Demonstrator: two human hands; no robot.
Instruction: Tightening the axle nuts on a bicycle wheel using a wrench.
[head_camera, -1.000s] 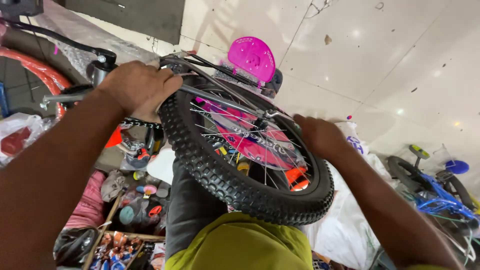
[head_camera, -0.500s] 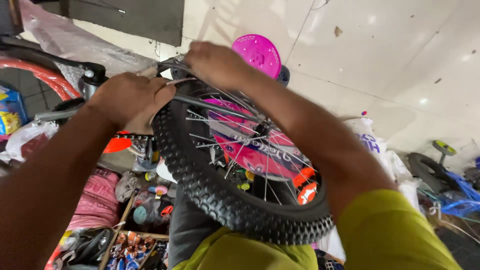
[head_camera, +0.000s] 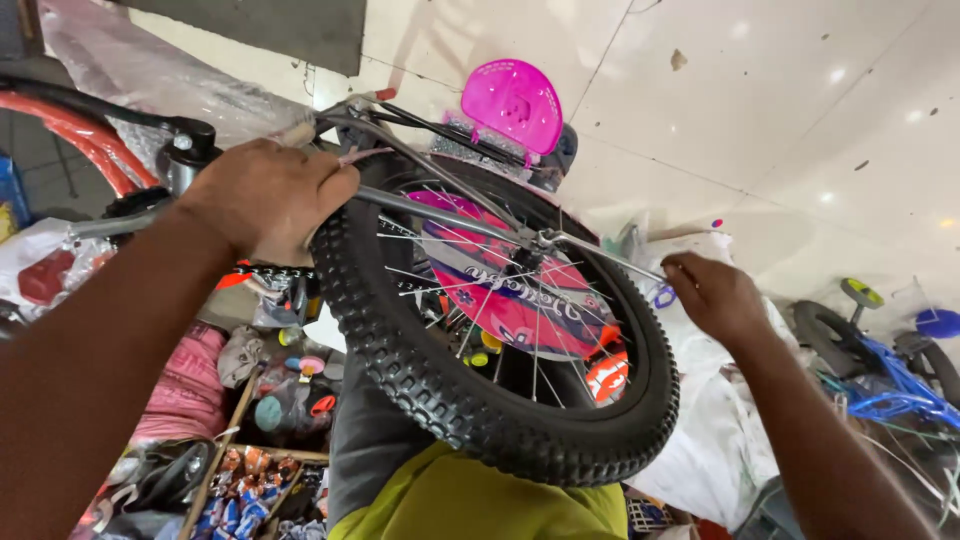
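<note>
Black knobby-tyred bicycle wheel with silver spokes and a pink disc at its hub sits mid-frame, held up in front of the person, its lower rim over the yellow-green garment at the bottom edge. Grey metal frame stays run across the wheel from upper left to the axle.

Left hand: fingers curled tight around the grey stay at the tyre's upper left edge, knuckles up. Right hand: at the wheel's right edge, fingers bent, pinching the end of a thin silver rod that runs out from the axle.

Change from half a second ago: the right hand was reaching over the top of the wheel beside the left hand; now it has dropped to the right side, well apart from the left. The left hand has kept its grip in much the same spot.

Counts: one wheel in hand, one pink plastic seat-like plate above it, two hands. On the pale tiled floor, one blue small bicycle at the right edge. Orange curved tube at the upper left. Box of mixed small parts at lower left; count cannot be told.
</note>
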